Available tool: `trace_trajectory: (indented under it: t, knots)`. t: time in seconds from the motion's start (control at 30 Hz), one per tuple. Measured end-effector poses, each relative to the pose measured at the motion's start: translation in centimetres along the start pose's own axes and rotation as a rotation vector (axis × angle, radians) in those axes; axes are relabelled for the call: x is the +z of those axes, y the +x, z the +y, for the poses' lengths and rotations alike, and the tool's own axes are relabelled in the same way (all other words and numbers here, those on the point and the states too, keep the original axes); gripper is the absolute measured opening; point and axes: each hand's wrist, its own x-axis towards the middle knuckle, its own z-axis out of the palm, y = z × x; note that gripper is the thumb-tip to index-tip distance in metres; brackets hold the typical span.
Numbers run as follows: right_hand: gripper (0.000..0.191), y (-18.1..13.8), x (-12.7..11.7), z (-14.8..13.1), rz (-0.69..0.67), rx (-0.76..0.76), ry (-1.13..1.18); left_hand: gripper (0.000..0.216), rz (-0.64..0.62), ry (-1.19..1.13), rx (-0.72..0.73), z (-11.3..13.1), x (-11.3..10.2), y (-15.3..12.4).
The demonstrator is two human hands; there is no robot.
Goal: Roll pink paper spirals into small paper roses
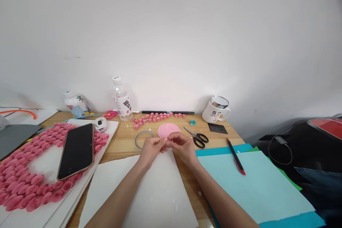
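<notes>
My left hand (152,148) and my right hand (183,146) meet over the far edge of a white sheet (149,188), thumbs and fingertips pinched together. Between them only a hint of pinkish red shows; the fingers cover the rest, so I cannot make out what it is. Just beyond the fingertips lies a stack of pink paper circles (169,129). A roll of tape (139,140) is flat on the table left of my left hand. Black-handled scissors (199,139) lie right of my right hand. Behind, small rolled pink paper flowers (153,117) sit in rows.
At left, a phone (76,151) rests on a ring of pink paper flowers (34,188). A water bottle (122,101) and a mug (215,110) stand near the wall. On the right, a red-black pen (236,157) lies on light blue paper (253,188).
</notes>
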Motion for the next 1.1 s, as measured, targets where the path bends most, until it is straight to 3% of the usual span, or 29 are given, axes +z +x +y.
trace_trajectory:
  t: [0.13,0.37,0.53,0.77,1.1]
  knots:
    - [0.017,-0.05,0.09,-0.19,0.023,0.015,-0.006,0.034,0.057,0.091,0.039,0.06,0.18,-0.03]
    - [0.016,-0.1,0.1,-0.12,0.01,0.011,0.002,0.029,0.124,-0.129,0.008,-0.03,0.18,0.15]
    - [0.015,-0.11,0.09,-0.06,0.025,0.001,0.002,0.032,0.068,-0.2,0.008,-0.12,0.23,0.17]
    - [0.018,0.06,-0.08,0.02,0.004,0.027,-0.005,0.029,0.099,-0.26,0.007,-0.1,0.38,-0.05]
    - [0.029,-0.03,0.08,-0.11,0.001,0.18,0.076,0.017,0.269,-0.291,0.022,-0.02,0.07,0.37]
